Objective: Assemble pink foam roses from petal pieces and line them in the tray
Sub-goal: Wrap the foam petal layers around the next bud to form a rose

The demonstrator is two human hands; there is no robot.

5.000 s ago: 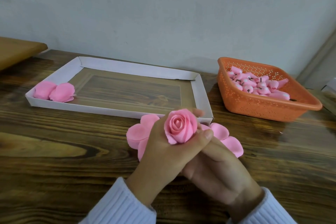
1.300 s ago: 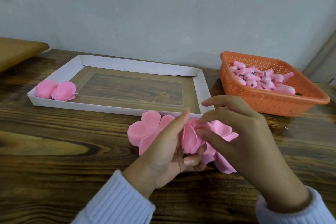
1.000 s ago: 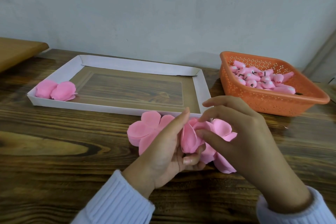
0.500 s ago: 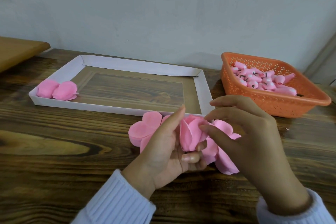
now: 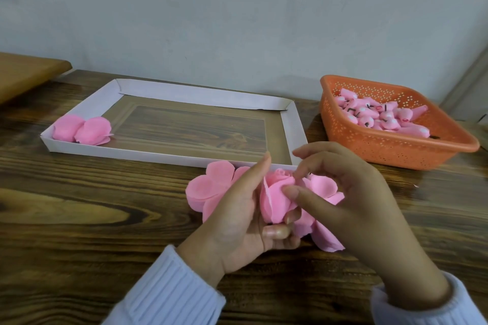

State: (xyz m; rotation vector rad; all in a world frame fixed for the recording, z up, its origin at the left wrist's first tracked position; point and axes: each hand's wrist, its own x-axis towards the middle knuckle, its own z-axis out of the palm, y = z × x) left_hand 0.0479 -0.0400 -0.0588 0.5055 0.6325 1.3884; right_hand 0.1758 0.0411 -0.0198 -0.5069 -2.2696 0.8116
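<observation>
My left hand [image 5: 237, 221] grips a half-built pink foam rose [image 5: 274, 198] from its left side, fingers curled under it. My right hand [image 5: 351, 206] presses its thumb tip on the rose's outer petal, and its index finger arches over the bud. A stack of flat pink petal pieces [image 5: 208, 187] lies on the table behind my left hand, and more petal pieces [image 5: 326, 235] lie under my right hand. The white cardboard tray [image 5: 293, 126] lies beyond them, with two finished roses [image 5: 81, 130] in its near left corner.
An orange perforated basket [image 5: 396, 145] holding several pink rose buds [image 5: 380, 116] stands at the right. A lighter wooden board [image 5: 23, 74] juts in at the far left. A grey wall rises behind the dark wooden table [image 5: 92, 219].
The rose went from held upright and bare to lying on its side in my left hand. My right hand came over it and now presses a petal against the bud.
</observation>
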